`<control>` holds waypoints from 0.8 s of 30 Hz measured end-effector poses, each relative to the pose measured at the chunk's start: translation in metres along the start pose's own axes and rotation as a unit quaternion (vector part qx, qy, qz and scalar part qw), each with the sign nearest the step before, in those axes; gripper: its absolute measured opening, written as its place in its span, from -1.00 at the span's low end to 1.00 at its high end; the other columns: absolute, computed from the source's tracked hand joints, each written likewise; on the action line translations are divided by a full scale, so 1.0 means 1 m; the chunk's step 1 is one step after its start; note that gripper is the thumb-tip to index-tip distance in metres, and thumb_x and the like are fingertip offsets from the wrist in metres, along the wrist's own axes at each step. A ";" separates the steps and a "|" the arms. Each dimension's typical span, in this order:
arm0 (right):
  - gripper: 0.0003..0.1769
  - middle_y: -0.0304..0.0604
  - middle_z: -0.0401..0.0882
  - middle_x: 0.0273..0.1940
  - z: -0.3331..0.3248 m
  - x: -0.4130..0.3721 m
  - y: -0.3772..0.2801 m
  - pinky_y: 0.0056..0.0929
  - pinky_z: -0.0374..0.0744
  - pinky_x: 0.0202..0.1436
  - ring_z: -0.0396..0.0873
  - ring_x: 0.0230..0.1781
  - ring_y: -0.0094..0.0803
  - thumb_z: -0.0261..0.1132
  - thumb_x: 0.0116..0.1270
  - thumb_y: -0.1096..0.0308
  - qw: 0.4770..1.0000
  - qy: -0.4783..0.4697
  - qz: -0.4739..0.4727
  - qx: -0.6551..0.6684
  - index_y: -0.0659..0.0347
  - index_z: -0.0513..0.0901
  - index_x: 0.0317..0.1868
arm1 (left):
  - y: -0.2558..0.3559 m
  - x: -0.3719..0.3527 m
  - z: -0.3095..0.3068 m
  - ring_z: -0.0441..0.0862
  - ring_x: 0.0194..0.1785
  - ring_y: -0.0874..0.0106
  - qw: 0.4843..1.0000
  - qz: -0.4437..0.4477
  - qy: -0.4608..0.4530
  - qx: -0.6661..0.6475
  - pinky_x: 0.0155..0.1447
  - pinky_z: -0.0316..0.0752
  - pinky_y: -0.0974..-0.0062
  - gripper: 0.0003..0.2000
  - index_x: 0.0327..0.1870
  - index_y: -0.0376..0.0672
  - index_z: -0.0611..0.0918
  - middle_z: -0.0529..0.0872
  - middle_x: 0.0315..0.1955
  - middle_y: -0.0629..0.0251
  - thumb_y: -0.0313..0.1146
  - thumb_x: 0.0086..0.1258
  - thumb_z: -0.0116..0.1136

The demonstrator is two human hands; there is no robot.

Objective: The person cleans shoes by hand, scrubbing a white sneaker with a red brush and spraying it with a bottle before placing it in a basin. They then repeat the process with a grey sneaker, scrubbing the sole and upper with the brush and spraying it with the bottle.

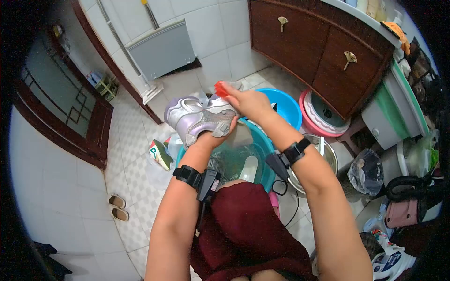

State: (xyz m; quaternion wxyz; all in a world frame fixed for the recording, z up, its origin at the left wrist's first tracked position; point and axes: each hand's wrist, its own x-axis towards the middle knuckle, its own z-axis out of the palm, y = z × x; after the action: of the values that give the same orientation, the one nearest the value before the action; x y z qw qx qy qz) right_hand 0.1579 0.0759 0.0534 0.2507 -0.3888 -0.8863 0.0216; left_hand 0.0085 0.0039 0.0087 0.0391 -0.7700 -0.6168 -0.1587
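A white and lilac sneaker (187,114) is held up over the near side of the teal basin (268,145). My left hand (227,132) is closed around the shoe from below, its fingers partly hidden behind it. Against the sneaker's right end, my right hand (253,104) grips a small red brush (219,89); most of the brush is covered by the fingers. Water fills the basin below, and a pale, insole-shaped piece (250,168) lies in it.
A blue basin (286,105), a pink basin (307,117) and a metal bowl (332,159) stand to the right, under a brown cabinet (300,44). Farther right is a lined trash bin (366,173). Small slippers (119,214) and a detergent bag (161,154) lie left.
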 end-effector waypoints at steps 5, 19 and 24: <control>-0.49 -0.02 0.63 -0.43 0.006 -0.004 0.000 -0.15 0.54 -0.45 0.61 -0.44 -0.04 0.05 0.36 -0.06 0.998 -0.007 -0.056 -0.001 -0.45 0.28 0.32 | -0.009 -0.005 0.008 0.40 0.24 0.12 1.000 0.019 -0.023 -0.012 0.32 0.23 0.17 -0.53 0.15 -0.09 0.48 0.50 0.16 0.09 0.03 0.41 -0.20; -0.49 0.15 0.63 -0.26 0.057 -0.027 0.042 -0.07 0.52 -0.21 0.59 -0.25 0.09 -0.07 0.43 -0.04 0.969 0.057 0.114 0.210 -0.23 0.29 0.35 | -0.020 0.000 0.020 0.49 0.02 0.03 0.986 0.014 -0.018 -0.166 0.13 0.37 0.27 -0.55 -0.05 -0.29 0.51 0.58 -0.10 -0.05 -0.05 0.51 -0.29; -0.48 0.18 0.61 -0.21 0.087 -0.048 0.046 -0.14 0.51 -0.11 0.58 -0.15 0.11 -0.08 0.44 -0.05 0.927 0.068 0.190 0.317 -0.21 0.27 0.36 | -0.019 -0.005 0.016 0.49 0.00 0.01 0.970 0.023 -0.012 -0.242 0.12 0.37 0.27 -0.55 -0.05 -0.30 0.52 0.58 -0.12 -0.07 -0.06 0.52 -0.29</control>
State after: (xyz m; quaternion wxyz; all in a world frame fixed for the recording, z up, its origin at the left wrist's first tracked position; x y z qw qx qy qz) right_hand 0.1763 0.0877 -0.0536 0.4117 -0.4507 -0.7237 0.3220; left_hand -0.0072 0.0077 -0.0107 -0.1517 -0.7727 -0.5424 -0.2928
